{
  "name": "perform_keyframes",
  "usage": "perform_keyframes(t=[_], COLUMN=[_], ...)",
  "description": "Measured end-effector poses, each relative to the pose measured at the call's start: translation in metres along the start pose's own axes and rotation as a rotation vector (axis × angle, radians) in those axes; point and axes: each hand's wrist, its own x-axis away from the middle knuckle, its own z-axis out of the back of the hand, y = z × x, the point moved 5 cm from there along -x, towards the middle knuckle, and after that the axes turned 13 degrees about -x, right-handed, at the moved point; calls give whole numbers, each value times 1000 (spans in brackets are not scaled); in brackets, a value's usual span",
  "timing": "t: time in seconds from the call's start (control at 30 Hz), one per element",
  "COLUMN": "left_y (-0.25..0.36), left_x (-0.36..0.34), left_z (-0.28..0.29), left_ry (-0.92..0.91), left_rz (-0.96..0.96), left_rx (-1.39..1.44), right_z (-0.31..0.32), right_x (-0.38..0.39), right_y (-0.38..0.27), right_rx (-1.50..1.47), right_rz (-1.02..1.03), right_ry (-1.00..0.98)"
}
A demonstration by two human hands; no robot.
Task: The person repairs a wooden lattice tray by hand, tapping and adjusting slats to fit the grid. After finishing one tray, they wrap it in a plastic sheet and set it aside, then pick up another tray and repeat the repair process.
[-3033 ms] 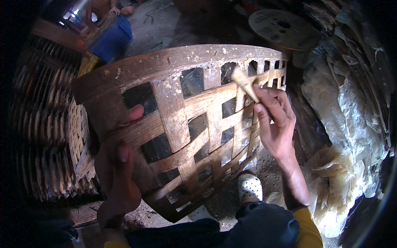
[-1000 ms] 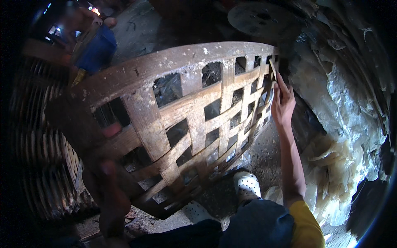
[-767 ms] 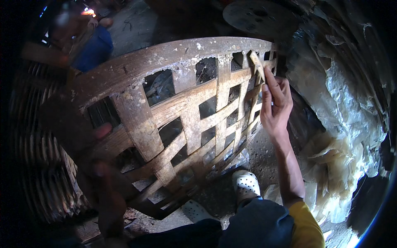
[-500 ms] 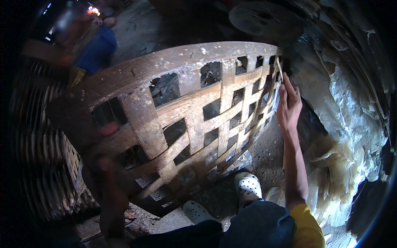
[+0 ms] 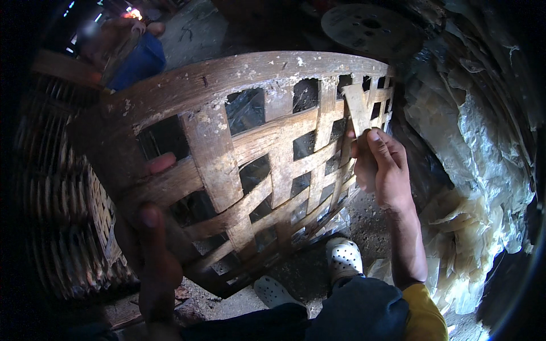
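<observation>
A woven lattice panel (image 5: 210, 162) of wide wooden or bamboo strips stands tilted before me, its top rail spotted with whitish flakes. My left hand (image 5: 159, 267), in shadow, grips the panel's left edge; its thumb lies on the near face and a fingertip shows through an upper-left opening. In my right hand (image 5: 389, 170) is a flat pale scraper-like strip (image 5: 357, 108), pinched between thumb and fingers. Its broader end points up against the panel's upper right, just below the rail. Whether it touches the lattice I cannot tell.
Crinkled translucent sheets (image 5: 455, 165) hang along the right. Stacked lattice panels (image 5: 57, 227) stand at left. Behind are a round disc (image 5: 369, 28) with holes, a blue container (image 5: 139, 62) and a person (image 5: 108, 40). My pale clogs (image 5: 344, 256) are on the floor below the panel.
My right hand has moved left and slightly down from the panel's right edge, turning so the strip's flat face shows. The panel has shifted slightly in view; my left hand keeps its grip.
</observation>
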Motion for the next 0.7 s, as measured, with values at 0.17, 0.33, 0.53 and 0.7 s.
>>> perform_keyframes(t=[0.17,0.33,0.53,0.7], left_y=[10,23,35,46], left_x=[-4,-15,-11,-26], left_z=[-9,-13,-17,-26], left_ry=[-40,-63,-101,-171], left_rz=[-22,-46,-72,-71], left_rx=[7,18,2,68], right_z=[-6,-10,11,29], right_x=[-5,-13,-13,2], right_y=[-15,-24,-15,-13], right_rx=[133,-25,-461,-893], right_rz=[-13,-116,-162,-111], right_ry=[44,-6,-167,-340])
